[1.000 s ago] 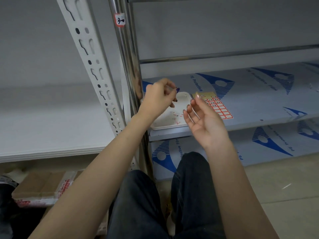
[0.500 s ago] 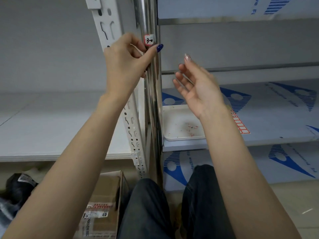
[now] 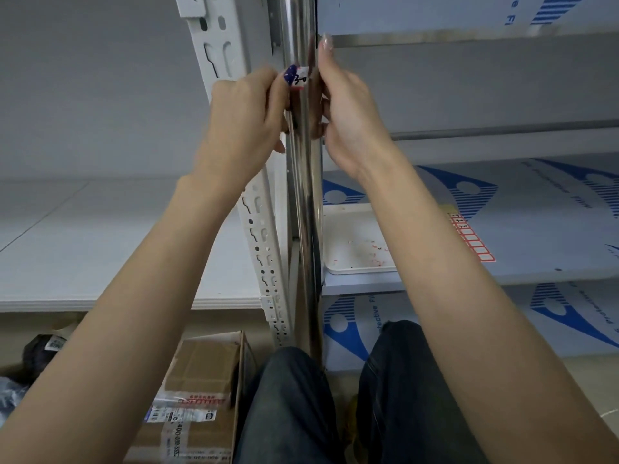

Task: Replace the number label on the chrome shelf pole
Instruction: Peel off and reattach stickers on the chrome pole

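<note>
The left hand (image 3: 248,118) is curled, thumb tip pinching at the left edge of the label (image 3: 300,80), probably to peel it. The right hand (image 3: 345,108) wraps the pole (image 3: 303,195) just beside it, index finger straight, likely as a brace. The label sits high on the pole, well above the tray (image 3: 351,229).

Your number label (image 3: 300,80) is a small white tag with a red border and a handwritten "3-0", stuck upright on the front of the chrome pole (image 3: 303,202). Your left grip (image 3: 248,122) pinches at its left edge, the thumbnail overlapping it. The pole stands vertical and mirror-bright between both grips, and your right grip (image 3: 348,112) curls round it just right of the label.
</note>
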Demonstrator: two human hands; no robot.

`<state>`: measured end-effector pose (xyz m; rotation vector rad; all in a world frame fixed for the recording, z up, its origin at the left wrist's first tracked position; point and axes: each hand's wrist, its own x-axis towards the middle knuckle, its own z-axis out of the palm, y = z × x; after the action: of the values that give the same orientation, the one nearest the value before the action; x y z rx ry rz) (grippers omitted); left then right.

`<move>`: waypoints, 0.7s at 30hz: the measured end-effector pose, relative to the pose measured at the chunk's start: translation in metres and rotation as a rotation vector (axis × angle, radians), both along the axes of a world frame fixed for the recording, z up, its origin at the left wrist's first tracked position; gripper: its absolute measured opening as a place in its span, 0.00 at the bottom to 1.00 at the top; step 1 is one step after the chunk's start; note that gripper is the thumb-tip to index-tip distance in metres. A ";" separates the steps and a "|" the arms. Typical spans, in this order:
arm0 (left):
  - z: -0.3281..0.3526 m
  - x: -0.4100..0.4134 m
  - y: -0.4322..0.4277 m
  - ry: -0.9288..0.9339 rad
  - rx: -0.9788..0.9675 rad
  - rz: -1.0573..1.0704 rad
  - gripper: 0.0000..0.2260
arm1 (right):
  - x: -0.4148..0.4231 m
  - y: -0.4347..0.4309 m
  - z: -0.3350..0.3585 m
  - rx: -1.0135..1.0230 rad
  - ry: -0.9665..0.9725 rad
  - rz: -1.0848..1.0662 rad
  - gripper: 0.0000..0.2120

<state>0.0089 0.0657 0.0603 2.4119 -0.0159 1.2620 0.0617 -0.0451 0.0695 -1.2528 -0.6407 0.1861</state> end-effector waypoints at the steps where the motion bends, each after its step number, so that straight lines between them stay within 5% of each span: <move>1: -0.001 -0.002 0.001 -0.035 0.037 0.020 0.16 | 0.001 0.003 0.000 0.002 0.001 0.009 0.20; 6: -0.005 -0.007 -0.013 -0.166 0.147 0.152 0.12 | 0.008 0.005 -0.007 0.056 0.033 0.018 0.16; 12: 0.005 -0.005 -0.051 0.099 0.149 0.437 0.12 | 0.007 -0.001 -0.007 0.088 0.078 0.076 0.17; 21: 0.014 0.000 -0.073 0.223 0.145 0.567 0.09 | 0.011 0.000 -0.011 0.108 0.124 0.114 0.20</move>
<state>0.0084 -0.0077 0.0744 2.7800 0.7079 1.2297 0.0725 -0.0455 0.0590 -1.0925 -0.6074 0.3174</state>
